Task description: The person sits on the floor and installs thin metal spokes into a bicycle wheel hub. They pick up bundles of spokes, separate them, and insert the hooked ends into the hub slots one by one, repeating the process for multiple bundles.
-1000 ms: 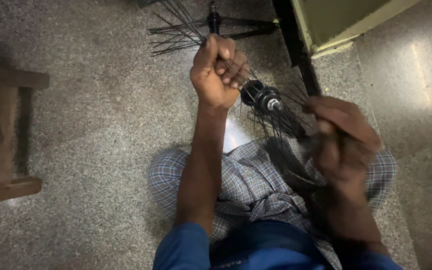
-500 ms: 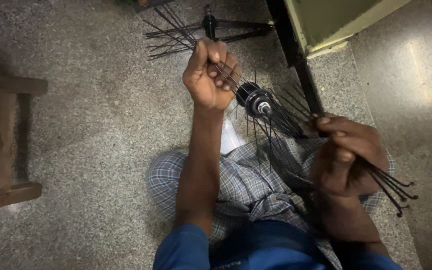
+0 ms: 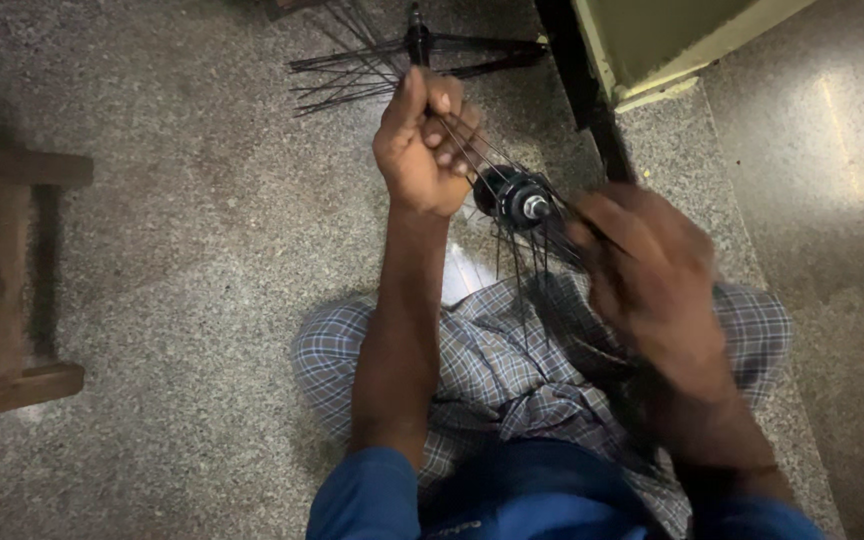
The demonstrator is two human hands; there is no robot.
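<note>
Black spokes (image 3: 472,150) clenched in left hand (image 3: 420,145), fist raised, forearm vertical over lap.
Hub (image 3: 514,197) just right of the fist, above checked cloth (image 3: 492,370). Right hand (image 3: 647,275) motion-blurred among hanging spokes; grip unreadable. Second hub with spokes (image 3: 417,45) on floor, partly cut off.

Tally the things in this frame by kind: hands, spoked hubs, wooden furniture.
Hands: 2, the left hand and the blurred right hand
Spoked hubs: 2, the held hub and the hub on the floor
Wooden stool: 1
Total: 5
</note>
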